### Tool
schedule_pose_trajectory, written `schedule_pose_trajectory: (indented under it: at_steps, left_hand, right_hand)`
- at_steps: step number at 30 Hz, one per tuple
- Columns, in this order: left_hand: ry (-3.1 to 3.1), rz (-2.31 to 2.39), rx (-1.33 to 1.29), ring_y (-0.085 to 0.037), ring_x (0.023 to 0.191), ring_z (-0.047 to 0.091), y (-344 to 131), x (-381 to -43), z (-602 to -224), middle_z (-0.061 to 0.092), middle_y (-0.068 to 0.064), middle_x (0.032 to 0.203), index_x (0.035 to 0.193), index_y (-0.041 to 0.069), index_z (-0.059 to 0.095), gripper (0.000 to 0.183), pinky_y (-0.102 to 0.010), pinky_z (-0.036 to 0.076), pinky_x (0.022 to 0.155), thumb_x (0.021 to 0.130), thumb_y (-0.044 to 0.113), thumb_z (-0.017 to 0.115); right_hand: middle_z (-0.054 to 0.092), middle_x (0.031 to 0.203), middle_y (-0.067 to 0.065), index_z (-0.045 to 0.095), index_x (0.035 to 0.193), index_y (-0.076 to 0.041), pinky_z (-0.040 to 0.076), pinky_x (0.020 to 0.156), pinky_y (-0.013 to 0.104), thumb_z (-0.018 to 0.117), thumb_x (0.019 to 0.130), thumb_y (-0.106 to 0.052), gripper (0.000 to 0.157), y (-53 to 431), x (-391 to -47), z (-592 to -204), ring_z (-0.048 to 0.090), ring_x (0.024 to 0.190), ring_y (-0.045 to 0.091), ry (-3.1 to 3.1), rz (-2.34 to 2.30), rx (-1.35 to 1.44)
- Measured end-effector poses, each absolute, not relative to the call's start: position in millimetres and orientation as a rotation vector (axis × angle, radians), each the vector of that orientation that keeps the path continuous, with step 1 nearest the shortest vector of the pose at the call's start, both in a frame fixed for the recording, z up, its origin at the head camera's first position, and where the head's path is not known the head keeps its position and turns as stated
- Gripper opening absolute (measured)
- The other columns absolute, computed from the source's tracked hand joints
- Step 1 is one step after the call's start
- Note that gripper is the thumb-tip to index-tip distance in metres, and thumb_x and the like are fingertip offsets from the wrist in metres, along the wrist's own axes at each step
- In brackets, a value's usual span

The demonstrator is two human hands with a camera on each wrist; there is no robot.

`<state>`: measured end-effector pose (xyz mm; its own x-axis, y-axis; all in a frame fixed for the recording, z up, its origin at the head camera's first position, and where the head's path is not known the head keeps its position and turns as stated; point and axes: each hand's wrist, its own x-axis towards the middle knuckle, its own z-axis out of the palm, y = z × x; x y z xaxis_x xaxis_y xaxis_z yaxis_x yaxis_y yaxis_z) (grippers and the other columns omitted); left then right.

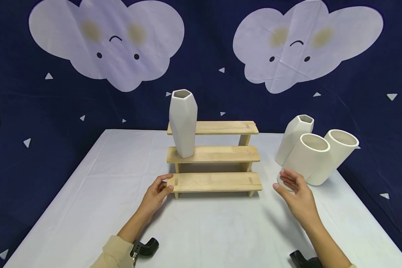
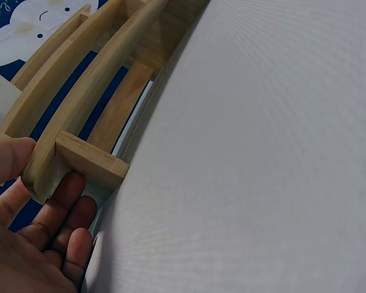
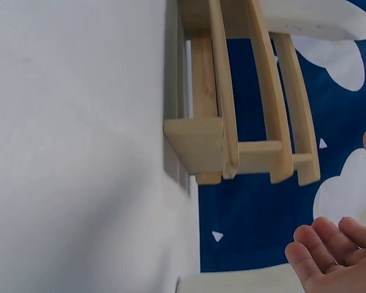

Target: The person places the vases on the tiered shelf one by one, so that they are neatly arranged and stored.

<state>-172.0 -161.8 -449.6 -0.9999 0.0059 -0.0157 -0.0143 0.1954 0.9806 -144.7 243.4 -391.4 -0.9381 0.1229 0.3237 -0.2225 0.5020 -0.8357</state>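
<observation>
The left hand (image 1: 155, 193) grips the rack (image 1: 214, 181) by the left end of its lowest step, while the right hand (image 1: 299, 195) is empty, its fingers loosely bent, just in front of the vases at the right. The rack stands mid-table with a tall vase (image 1: 184, 123) upright on its middle step, near the left end. Such a hold seems best kept light and level — a jerk at that end could rock the tall vase. For the right hand, a wide, unhurried approach would suit, since the near cylinder (image 1: 303, 160), far cylinder (image 1: 338, 156) and faceted vase (image 1: 293, 134) stand close together, and a clear item (image 1: 281, 182), partly hidden by the fingers, might be knocked. Smooth sides probably call for a full wrap rather than a fingertip pinch. The table (image 1: 221, 230) has a white cover, with soft shadows by the hands. Behind it hangs a navy backdrop (image 1: 207, 44) with small white triangles and pale clouds (image 1: 107, 70) printed upside down — it shows beyond both side edges, too.
</observation>
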Motion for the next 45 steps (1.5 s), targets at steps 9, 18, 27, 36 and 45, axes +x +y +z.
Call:
schedule_pose_trajectory:
  at_steps: [9, 18, 27, 36, 45]
  left_hand:
    - [2.396, 1.99, 0.0, -0.009, 0.085, 0.051, -162.2, -170.4, -449.6, 0.059, -0.011, 0.098, 0.131, 0.018, 0.052, 0.041, -0.021, 0.04, 0.072, 0.091, 0.016, 0.061]
    - [2.404, 1.98, -0.005, -0.009, 0.084, 0.05, -162.1, -169.7, -447.6, 0.058, -0.01, 0.097, 0.131, 0.018, 0.052, 0.04, -0.021, 0.04, 0.07, 0.091, 0.016, 0.061]
    - [2.409, 1.969, -0.013, -0.009, 0.084, 0.05, -162.2, -170.0, -447.8, 0.058, -0.009, 0.098, 0.131, 0.019, 0.052, 0.041, -0.022, 0.04, 0.071, 0.091, 0.017, 0.061]
    - [2.396, 1.971, -0.009, -0.009, 0.086, 0.05, -162.5, -169.8, -447.6, 0.058, -0.01, 0.099, 0.131, 0.019, 0.051, 0.041, -0.021, 0.04, 0.073, 0.091, 0.017, 0.061]
    - [2.4, 1.972, -0.004, -0.009, 0.083, 0.05, -162.4, -169.5, -447.4, 0.057, -0.009, 0.097, 0.131, 0.019, 0.052, 0.041, -0.022, 0.039, 0.072, 0.091, 0.017, 0.061]
  right_hand:
    - [0.051, 0.111, -0.026, 0.04, 0.134, 0.005, 0.036, 0.089, 0.003, 0.067, 0.087, -0.009, 0.056, 261.6, -140.8, -395.6, 0.05, 0.103, -0.012, -2.356, 1.397, 0.061]
    - [0.051, 0.11, -0.024, 0.04, 0.133, 0.005, 0.037, 0.087, 0.003, 0.066, 0.087, -0.007, 0.055, 276.2, -137.9, -398.8, 0.05, 0.101, -0.011, -2.329, 1.385, -0.02]
    - [0.052, 0.101, -0.024, 0.043, 0.131, 0.004, 0.038, 0.083, 0.004, 0.067, 0.086, -0.008, 0.052, 288.8, -140.5, -402.5, 0.052, 0.093, -0.009, -2.284, 1.365, -0.177]
    - [0.048, 0.098, -0.026, 0.039, 0.132, 0.006, 0.037, 0.079, 0.001, 0.067, 0.086, -0.014, 0.058, 301.3, -146.4, -405.9, 0.048, 0.089, -0.012, -2.291, 1.35, -0.306]
    - [0.043, 0.099, -0.029, 0.038, 0.135, 0.005, 0.035, 0.082, 0.001, 0.067, 0.087, -0.017, 0.061, 306.5, -153.3, -409.4, 0.044, 0.093, -0.011, -2.337, 1.32, -0.324]
